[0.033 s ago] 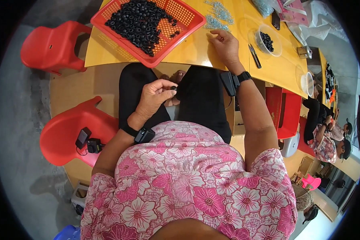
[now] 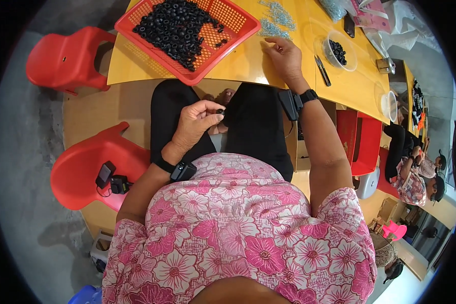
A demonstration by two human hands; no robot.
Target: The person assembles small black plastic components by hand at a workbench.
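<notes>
My left hand [image 2: 195, 123] is over my lap, pinching a small black ring-shaped part [image 2: 220, 112] between thumb and forefinger. On the yellow table, my right hand [image 2: 286, 57] rests with its fingers bent and drawn together; whether something tiny is in the fingertips I cannot make out. Just beyond those fingertips lies a spread of small clear bluish pieces [image 2: 278, 21]. A red plastic basket [image 2: 200, 75] at the far left of the table holds a heap of black ring-shaped parts [image 2: 169, 30]. Right of my right hand, a clear round tub [image 2: 353, 61] contains more black parts [image 2: 338, 52].
Black-handled tweezers [image 2: 323, 71] lie beside the tub on the yellow table [image 2: 258, 63]. A metal container [image 2: 385, 66] and plastic bags [image 2: 403, 28] are farther right. Red stools [image 2: 68, 58] stand at left, one bearing small black devices [image 2: 119, 184]. Other people [image 2: 410, 177] sit at far right.
</notes>
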